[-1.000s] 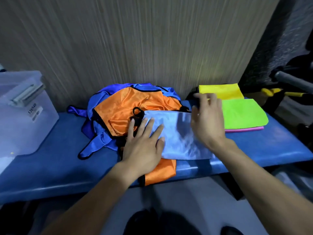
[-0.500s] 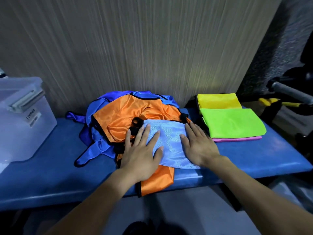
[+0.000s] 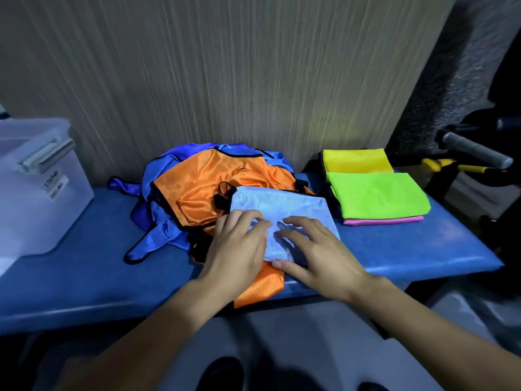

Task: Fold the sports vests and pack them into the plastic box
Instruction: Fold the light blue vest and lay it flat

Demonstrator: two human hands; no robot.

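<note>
A folded light-blue vest (image 3: 284,206) lies on top of a crumpled orange vest (image 3: 208,187) in the middle of the blue bench (image 3: 84,272). My left hand (image 3: 236,246) rests on its near left part with the fingers slightly bent. Beside it, my right hand (image 3: 313,249) presses the near right part with fingers spread, thumb at the near edge. A dark-blue vest (image 3: 158,232) lies bunched under the orange one. The clear plastic box (image 3: 36,193) stands at the left end of the bench.
A folded stack sits at the right end of the bench: yellow vest (image 3: 355,160) behind, green vest (image 3: 377,193) on a pink one (image 3: 383,220). A panelled wall (image 3: 225,80) backs the bench. Grey and yellow handles (image 3: 473,152) stick out at the far right.
Both hands have slid toward the near edge of the light-blue vest and closer together. The right hand came down from the vest's far right side onto it.
</note>
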